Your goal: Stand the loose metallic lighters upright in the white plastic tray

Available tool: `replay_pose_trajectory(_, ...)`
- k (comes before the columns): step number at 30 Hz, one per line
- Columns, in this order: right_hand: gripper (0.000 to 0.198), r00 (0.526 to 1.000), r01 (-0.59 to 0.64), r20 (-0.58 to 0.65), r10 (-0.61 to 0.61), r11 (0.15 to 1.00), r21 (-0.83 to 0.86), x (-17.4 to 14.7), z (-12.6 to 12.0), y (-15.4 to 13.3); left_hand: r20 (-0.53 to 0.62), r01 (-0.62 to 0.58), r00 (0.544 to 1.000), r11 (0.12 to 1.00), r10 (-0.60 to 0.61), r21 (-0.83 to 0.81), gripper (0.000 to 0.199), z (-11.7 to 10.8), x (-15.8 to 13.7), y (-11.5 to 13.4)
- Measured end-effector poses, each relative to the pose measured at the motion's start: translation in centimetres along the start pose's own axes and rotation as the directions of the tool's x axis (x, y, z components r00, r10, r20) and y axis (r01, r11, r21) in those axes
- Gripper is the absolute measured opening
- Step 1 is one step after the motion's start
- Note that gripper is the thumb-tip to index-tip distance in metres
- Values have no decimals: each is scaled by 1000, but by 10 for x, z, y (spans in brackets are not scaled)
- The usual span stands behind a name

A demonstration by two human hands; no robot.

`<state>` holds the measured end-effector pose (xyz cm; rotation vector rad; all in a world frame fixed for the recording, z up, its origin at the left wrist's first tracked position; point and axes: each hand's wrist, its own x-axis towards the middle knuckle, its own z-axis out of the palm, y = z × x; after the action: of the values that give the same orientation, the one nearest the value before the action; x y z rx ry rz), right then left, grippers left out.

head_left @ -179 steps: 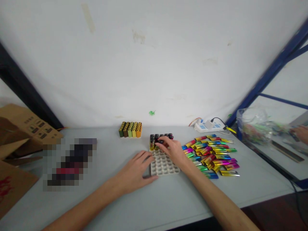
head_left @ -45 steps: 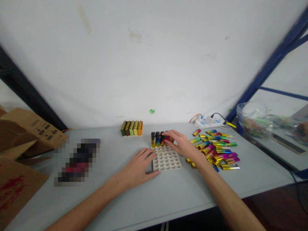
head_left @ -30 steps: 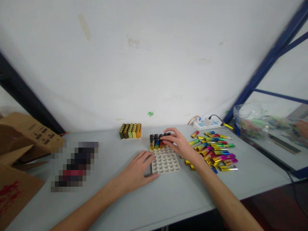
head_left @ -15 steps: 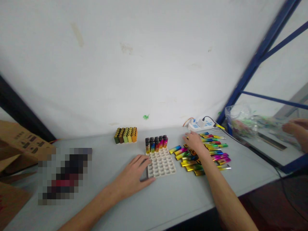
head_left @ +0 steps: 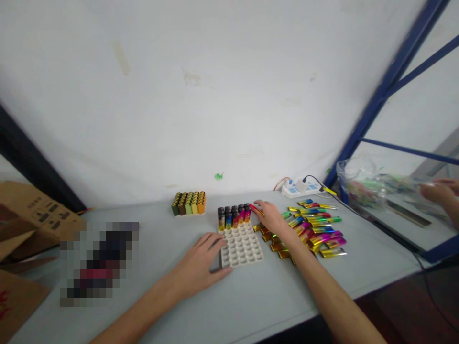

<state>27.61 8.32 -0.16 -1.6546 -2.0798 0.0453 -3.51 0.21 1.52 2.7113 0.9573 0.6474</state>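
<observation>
A white grid tray [head_left: 242, 247] lies on the table, with several shiny multicoloured lighters [head_left: 234, 217] upright in its back rows and bare sockets in front. My left hand [head_left: 205, 258] rests at the tray's left edge, open, with fingers and thumb apart. My right hand [head_left: 270, 216] is just right of the standing lighters, closed on a red and gold lighter [head_left: 256, 210] held tilted. Below and right of that hand, a loose pile of metallic lighters [head_left: 319, 229] lies flat, partly hidden by my right forearm.
A block of upright green, brown and orange lighters [head_left: 189, 203] stands near the wall. Behind the pile is a white power strip [head_left: 301, 188] with cables. Cardboard boxes [head_left: 32, 210] and a pixelated patch are at left. Beyond the blue frame [head_left: 380, 102], another person's hand [head_left: 442, 193] is near plastic bags.
My right hand has moved left from the pile to the tray's back right corner, now with a red and gold lighter in it. My left hand stays by the tray.
</observation>
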Motion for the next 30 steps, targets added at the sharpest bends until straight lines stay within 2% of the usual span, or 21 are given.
replay_pose_trajectory(5,54,999,-25,-40,27,998,51,-2,-5,10,5,-2,1000,1000,2,0,42,1,0,0)
replay_pose_trajectory(10,50,986,-51,-156,67,993,104,-2,-13,14,-2,-3,1000,1000,3,-18,42,0,0,1)
replay_pose_trajectory(14,54,959,70,-284,14,956,284,-1,-22,-1,25,17,1000,1000,-16,-11,46,0,0,2)
replay_pose_trajectory(16,50,938,169,-344,-42,921,350,-1,-27,-13,38,28,999,1000,-28,-8,47,0,0,2)
replay_pose_trajectory(19,36,903,263,-418,-97,895,360,-3,-34,-30,47,30,998,1000,-29,-10,46,-1,-1,2)
replay_pose_trajectory(23,29,874,297,-471,-120,899,322,-6,-39,-41,37,27,999,1000,-26,-6,46,-1,-1,3)
replay_pose_trajectory(30,19,855,336,-483,-189,911,238,-11,-49,-47,31,17,999,1000,-17,2,45,0,-1,2)
